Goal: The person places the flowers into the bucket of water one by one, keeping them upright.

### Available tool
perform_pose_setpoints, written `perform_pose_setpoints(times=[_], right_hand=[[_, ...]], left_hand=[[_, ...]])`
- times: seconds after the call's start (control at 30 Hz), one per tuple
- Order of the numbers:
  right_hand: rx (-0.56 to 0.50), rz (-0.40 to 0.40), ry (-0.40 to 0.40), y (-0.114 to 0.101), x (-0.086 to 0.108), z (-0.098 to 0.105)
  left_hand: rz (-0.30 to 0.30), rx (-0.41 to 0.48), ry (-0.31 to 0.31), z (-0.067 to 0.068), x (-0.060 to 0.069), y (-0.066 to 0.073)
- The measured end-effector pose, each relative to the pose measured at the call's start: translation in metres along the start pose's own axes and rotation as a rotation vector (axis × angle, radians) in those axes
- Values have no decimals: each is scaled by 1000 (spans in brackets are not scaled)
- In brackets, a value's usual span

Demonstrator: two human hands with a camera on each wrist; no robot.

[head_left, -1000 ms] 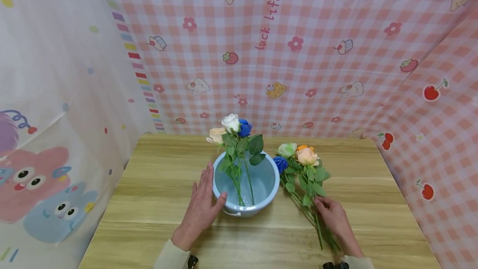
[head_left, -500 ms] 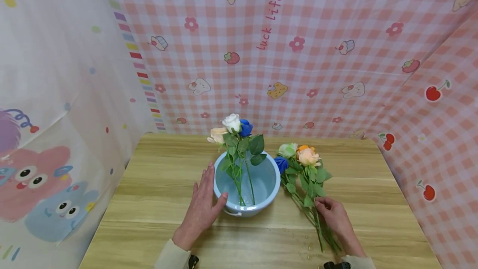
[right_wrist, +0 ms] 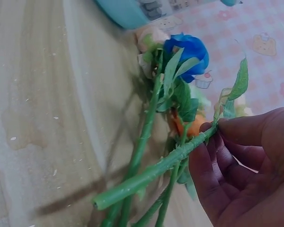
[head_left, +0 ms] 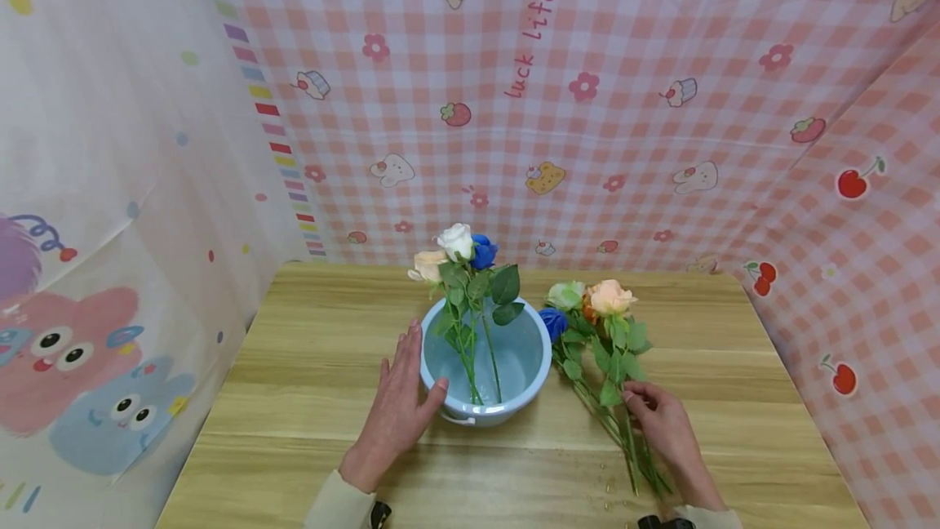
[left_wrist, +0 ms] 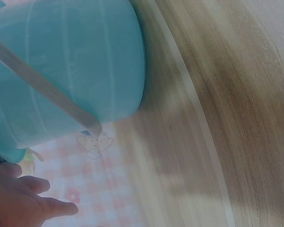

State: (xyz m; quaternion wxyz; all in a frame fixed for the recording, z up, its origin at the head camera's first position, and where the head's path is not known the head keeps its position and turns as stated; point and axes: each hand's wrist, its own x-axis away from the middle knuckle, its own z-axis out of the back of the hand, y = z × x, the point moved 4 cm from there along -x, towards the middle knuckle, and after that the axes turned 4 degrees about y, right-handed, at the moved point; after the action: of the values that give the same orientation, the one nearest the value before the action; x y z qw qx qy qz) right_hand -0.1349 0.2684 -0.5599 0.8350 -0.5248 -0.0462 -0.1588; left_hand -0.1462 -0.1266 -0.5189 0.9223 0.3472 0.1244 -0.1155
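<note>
A light blue bucket [head_left: 539, 370] stands mid-table, holding a white rose [head_left: 456, 242], a blue rose [head_left: 483, 251] and a cream rose [head_left: 427, 266] on green stems. My left hand [head_left: 396, 398] rests along the bucket's left rim with straight fingers. To the right, my right hand [head_left: 661, 423] pinches the stem of a peach rose [head_left: 613, 298] between thumb and fingers; in the right wrist view this green stem [right_wrist: 156, 170] is raised over the others. Beside it lie another blue rose [head_left: 553, 323], a pale green rose [head_left: 566, 295] and a partly hidden orange rose [head_left: 590, 310].
The wooden table [head_left: 294, 349] has drops of water [head_left: 605, 488] near its front right. A checked pink cloth [head_left: 470, 104] hangs behind, and a white patterned cloth [head_left: 147, 145] hangs at the left. The bucket's handle [left_wrist: 52, 90] hangs down its side.
The peach rose has shifted slightly up and right, its stem pinched by my right hand, which moved a little right. The orange rose is now more covered. My left hand stays on the bucket.
</note>
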Motion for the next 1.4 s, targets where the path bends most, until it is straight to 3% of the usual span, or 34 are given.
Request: perform_pose_setpoints(times=[0.57, 0.87, 1.4], right_hand=[[-24, 109, 112, -27, 7, 9], [-51, 132, 131, -38, 11, 9], [-107, 282, 196, -68, 21, 4]], left_hand=[[6, 1, -6, -1, 0, -1], [2, -4, -1, -1, 0, -1], [-5, -5, -7, 0, 1, -2]])
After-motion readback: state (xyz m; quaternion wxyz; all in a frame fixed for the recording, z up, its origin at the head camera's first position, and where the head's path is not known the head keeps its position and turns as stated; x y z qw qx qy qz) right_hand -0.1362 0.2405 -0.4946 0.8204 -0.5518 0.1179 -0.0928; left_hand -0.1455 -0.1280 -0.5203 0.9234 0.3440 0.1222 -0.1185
